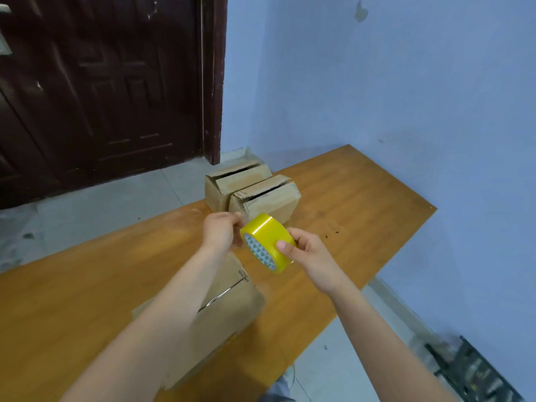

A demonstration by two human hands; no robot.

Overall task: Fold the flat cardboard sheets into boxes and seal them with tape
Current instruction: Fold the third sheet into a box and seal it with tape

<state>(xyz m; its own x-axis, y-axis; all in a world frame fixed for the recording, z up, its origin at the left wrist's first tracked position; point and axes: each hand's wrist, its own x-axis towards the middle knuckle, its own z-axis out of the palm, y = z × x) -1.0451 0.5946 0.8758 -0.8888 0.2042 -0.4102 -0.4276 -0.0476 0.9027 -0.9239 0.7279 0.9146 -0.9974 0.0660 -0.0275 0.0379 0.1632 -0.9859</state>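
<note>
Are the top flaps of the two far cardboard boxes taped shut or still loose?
Loose, apparently. Both far cardboard boxes show dark gaps between their top flaps; no tape is clearly visible on them.

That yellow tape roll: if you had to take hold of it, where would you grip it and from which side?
Probably across its width, from the right side, as the right hand does now: thumb on the smooth yellow band of the tape roll, fingers behind it. The roll is tilted with its open core facing down-left, so this leaves the far rim free, where the left hand seems to pick at the tape end.
</note>
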